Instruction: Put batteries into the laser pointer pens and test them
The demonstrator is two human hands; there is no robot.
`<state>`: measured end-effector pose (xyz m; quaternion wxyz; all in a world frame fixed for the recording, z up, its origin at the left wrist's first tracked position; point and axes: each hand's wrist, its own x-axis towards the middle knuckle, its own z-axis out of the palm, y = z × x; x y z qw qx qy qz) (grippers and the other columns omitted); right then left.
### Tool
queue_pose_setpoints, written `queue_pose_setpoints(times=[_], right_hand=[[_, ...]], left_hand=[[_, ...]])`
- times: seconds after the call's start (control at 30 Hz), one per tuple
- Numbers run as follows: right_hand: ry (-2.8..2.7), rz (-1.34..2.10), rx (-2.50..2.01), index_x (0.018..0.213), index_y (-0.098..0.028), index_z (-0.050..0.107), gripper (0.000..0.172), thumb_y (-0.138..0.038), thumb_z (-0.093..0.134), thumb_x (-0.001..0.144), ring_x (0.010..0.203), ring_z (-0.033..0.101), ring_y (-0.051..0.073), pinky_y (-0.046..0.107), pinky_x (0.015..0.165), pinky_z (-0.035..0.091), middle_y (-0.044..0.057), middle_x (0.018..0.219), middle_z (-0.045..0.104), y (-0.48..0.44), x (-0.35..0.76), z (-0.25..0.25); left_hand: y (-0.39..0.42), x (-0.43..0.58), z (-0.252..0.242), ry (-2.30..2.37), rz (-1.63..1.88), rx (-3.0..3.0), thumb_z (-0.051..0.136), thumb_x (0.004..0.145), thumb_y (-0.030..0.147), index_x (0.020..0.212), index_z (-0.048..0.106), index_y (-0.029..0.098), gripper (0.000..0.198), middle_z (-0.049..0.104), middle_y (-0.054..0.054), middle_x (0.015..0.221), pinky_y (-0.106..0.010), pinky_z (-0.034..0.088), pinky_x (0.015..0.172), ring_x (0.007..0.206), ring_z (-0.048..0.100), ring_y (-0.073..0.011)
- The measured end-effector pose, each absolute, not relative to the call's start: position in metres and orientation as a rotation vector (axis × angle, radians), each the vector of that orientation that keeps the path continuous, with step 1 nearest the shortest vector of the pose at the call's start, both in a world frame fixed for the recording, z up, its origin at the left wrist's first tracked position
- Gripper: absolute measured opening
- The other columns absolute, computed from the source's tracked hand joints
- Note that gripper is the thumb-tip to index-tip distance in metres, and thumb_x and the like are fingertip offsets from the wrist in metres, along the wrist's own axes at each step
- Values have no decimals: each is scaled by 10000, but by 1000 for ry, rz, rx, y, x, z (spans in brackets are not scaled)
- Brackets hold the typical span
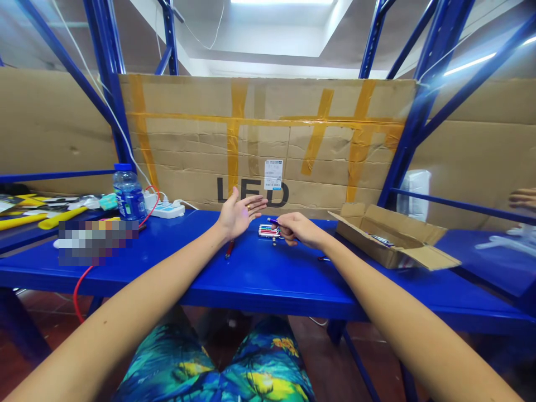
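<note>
My right hand [295,228] is closed around a slim purple pen [272,221], its end pointing toward my left hand. My left hand [240,213] is open, palm turned up and fingers stretched to the right, holding nothing. A faint purplish glow shows on that palm. Below and between the hands, a row of several coloured pens [268,230] lies side by side on the blue table [251,279]. Under my left wrist lies a single red pen [230,249]. Another dark pen [323,258] is partly hidden by my right forearm.
An open cardboard box [372,245] with some pens inside stands at the right. At the left are a blue-capped bottle [128,195], a white power strip [167,210] and yellow-handled items [67,216]. A cardboard panel [188,151] rises behind. Another person's hand [523,198] shows far right.
</note>
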<state>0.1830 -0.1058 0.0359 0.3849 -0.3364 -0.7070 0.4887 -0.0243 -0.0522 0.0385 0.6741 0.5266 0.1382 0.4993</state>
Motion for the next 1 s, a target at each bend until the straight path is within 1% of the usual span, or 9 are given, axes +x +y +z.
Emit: queue_pose_setpoints(times=[0.07, 0.1, 0.23, 0.4, 0.6, 0.83, 1.0], right_hand=[[-1841, 1254, -844, 586, -207, 354, 376, -347, 557, 870, 396, 255, 55, 203, 363, 272, -80, 466, 280, -107, 181, 35], [-1849, 1268, -842, 592, -209, 345, 382, -352, 558, 875, 400, 254, 55, 201, 363, 278, -82, 472, 275, -108, 181, 35], [-1843, 1296, -845, 643, -204, 379, 340, -357, 564, 884, 411, 250, 56, 195, 363, 283, -87, 499, 273, -107, 180, 33], [-1827, 1297, -824, 632, -207, 354, 370, -375, 562, 887, 395, 239, 49, 187, 354, 249, -92, 486, 265, -107, 181, 34], [-1838, 1300, -835, 635, -205, 363, 350, -347, 562, 886, 401, 248, 52, 189, 355, 279, -90, 498, 270, -105, 180, 32], [-1832, 1212, -843, 582, -211, 345, 388, -348, 550, 881, 359, 281, 55, 205, 333, 301, -82, 461, 299, -100, 182, 31], [-1864, 1256, -818, 625, -206, 380, 344, -358, 560, 875, 381, 272, 56, 201, 346, 329, -93, 479, 279, -102, 183, 32]], left_hand=[[-52, -24, 38, 306, 1107, 1192, 213, 895, 732, 1109, 681, 88, 824, 632, -202, 1260, -399, 436, 980, 1281, 508, -317], [-52, -23, 38, 309, 1104, 1192, 208, 895, 732, 1108, 680, 82, 830, 633, -207, 1257, -400, 432, 986, 1278, 512, -319], [-53, -23, 37, 317, 1093, 1198, 219, 887, 742, 1111, 671, 66, 843, 626, -229, 1255, -403, 430, 990, 1267, 521, -329], [-52, -24, 36, 306, 1063, 1225, 256, 883, 738, 1110, 665, 73, 813, 633, -232, 1242, -414, 446, 963, 1243, 538, -341], [-54, -23, 37, 309, 1052, 1229, 240, 890, 731, 1098, 666, 67, 817, 656, -237, 1192, -407, 468, 914, 1184, 580, -343], [-53, -23, 36, 306, 1025, 1236, 243, 883, 740, 1097, 667, 58, 831, 659, -243, 1182, -415, 465, 932, 1169, 590, -350], [-52, -23, 36, 303, 1019, 1234, 235, 898, 716, 1130, 654, 61, 812, 679, -235, 1139, -424, 470, 922, 1148, 605, -343]])
